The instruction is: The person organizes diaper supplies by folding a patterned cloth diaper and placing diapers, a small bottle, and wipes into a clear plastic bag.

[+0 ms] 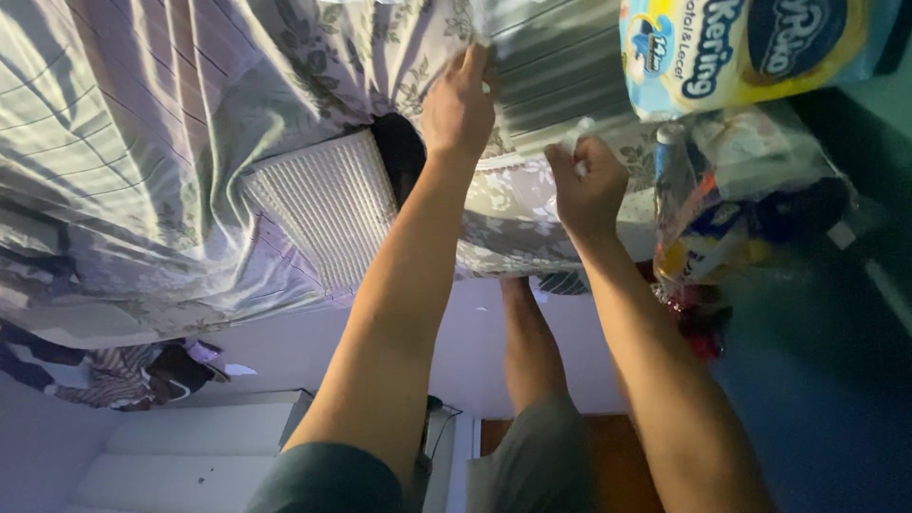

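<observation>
Grey striped and floral cotton bedsheet (190, 142), spread across the far left and centre, pinched at its far edge by the left hand (459, 100), bunched in the closed right hand (589, 185); white ribbed pillow (328, 204) beneath, tissue-roll package (750, 47) far right.

Grey-lilac striped, flower-printed bedsheet (142, 142); white waffle-textured pillow (328, 204); yellow-and-blue tissue pack (750, 47).

One head-worn view looks steeply down, close over both forearms, seemingly toward a bed (142, 142).
</observation>
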